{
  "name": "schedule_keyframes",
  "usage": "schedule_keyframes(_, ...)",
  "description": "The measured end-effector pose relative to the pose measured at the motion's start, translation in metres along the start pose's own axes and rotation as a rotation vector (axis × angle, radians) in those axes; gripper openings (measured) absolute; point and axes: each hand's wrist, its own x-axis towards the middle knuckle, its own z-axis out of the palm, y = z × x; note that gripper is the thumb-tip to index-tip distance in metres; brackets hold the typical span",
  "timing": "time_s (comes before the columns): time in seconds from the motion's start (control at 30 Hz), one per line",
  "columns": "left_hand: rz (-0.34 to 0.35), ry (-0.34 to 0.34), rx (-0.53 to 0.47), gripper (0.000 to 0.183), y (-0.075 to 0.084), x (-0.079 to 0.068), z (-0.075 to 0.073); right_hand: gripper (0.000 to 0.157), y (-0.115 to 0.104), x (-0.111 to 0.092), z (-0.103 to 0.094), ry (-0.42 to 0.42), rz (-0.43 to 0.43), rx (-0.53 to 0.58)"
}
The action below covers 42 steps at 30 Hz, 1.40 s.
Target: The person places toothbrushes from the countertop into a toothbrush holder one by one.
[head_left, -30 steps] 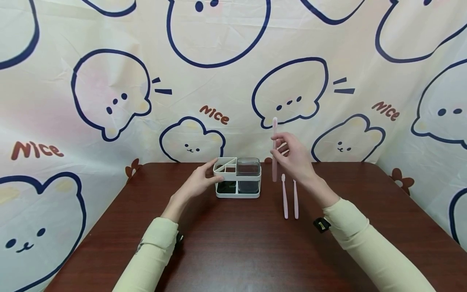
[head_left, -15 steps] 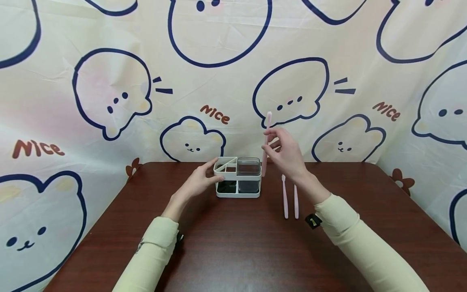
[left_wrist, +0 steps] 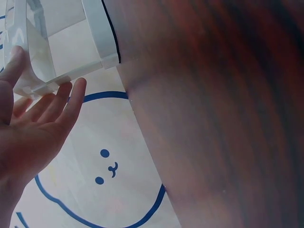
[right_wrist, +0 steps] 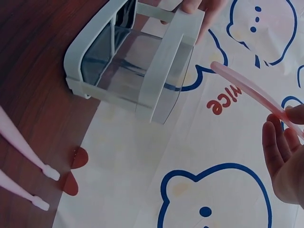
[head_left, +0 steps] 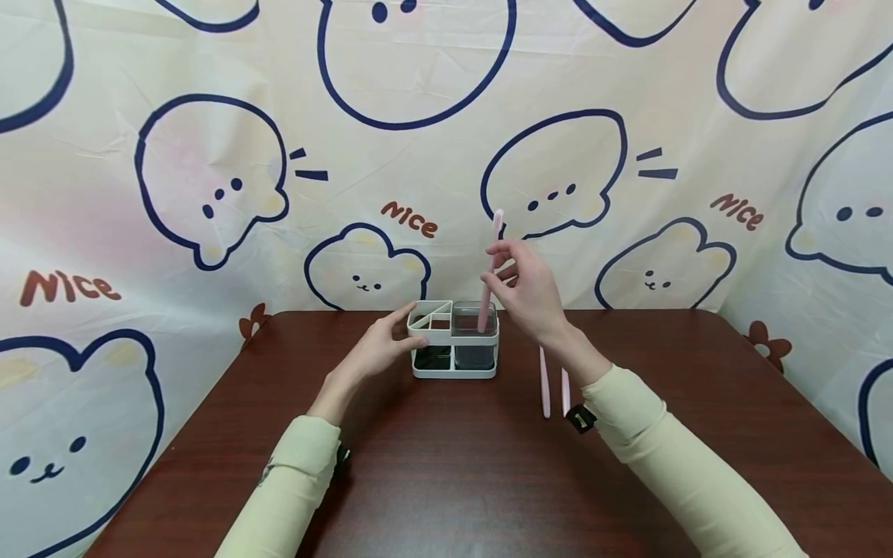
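Dark red-brown wood-grain table (head_left: 453,465), far edge behind holder, white divided holder (head_left: 455,339) upright on it, one pink toothbrush (head_left: 546,389) flat to holder's right, second pink toothbrush (head_left: 565,391) farther right, apart, roughly parallel, handle ends nearer camera than holder's base.

Organizer (head_left: 456,339) on table (head_left: 453,465), toothbrushes (head_left: 546,387) to its right

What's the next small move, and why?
Probably lower the pink toothbrush into the clear cup: the right hand holds it near upright, its handle end in line with the cup in the head view but apart from it in the right wrist view, and the left hand grips the holder.
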Motion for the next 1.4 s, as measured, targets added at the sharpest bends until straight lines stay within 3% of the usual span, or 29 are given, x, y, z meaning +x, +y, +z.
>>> schedule_keyframes(1.0,-0.008,-0.001,-0.011,0.080,0.001,0.001,0.000,0.033,-0.007,0.011,0.028,0.032,0.011,0.019)
schedule_keyframes(1.4,-0.005,0.007,-0.003,0.080,0.000,0.001,0.001,0.032,-0.007,0.010,0.045,0.036,-0.029,0.010)
